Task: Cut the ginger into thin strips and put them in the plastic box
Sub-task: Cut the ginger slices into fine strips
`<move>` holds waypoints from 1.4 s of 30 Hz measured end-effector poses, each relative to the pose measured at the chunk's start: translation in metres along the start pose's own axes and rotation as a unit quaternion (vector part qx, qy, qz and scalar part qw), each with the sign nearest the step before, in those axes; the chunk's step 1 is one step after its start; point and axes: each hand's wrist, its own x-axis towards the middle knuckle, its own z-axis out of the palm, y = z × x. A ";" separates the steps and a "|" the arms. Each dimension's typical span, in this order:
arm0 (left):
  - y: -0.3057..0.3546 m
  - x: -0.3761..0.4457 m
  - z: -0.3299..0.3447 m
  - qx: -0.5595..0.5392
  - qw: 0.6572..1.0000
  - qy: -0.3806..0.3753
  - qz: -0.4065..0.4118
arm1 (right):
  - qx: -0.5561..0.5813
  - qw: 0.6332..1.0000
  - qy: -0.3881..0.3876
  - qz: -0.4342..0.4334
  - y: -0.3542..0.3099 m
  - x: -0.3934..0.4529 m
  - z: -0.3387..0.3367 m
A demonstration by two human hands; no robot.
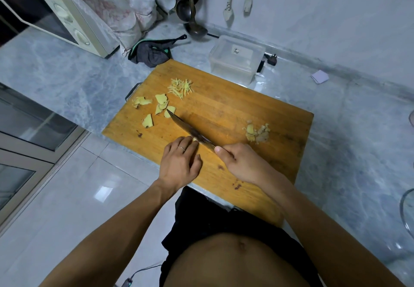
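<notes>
**A:** Ginger everywhere on that board lol. Flat pale-yellow ginger slices lie scattered toward the far-left part of the rectangular, worn orange-brown wooden cutting board, and a small heap of thin yellow ginger strips sits just beyond them. There's also a lumpy beige pile of ginger peelings well apart, near the right edge.

**B:** And the hands?

**A:** Left hand, thin ring on one finger, has its fingers curled down on a small bit of ginger right against the blade; the piece is mostly hidden. Right hand grips the handle of the long dark-bladed kitchen knife, thumb along the top. The blade lies diagonally and its tip touches one of the slices.

**B:** Box?

**A:** Clear rectangular plastic box stands just past the board's far corner on the grey-veined marble counter. Looks like nothing's in it. A dark crumpled cloth lies left of it, and two metal ladles hang on the wall.
</notes>
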 end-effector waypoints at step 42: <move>-0.001 -0.008 0.011 -0.051 0.998 0.023 -0.033 | -0.024 0.999 -0.015 0.017 0.000 -0.012 0.002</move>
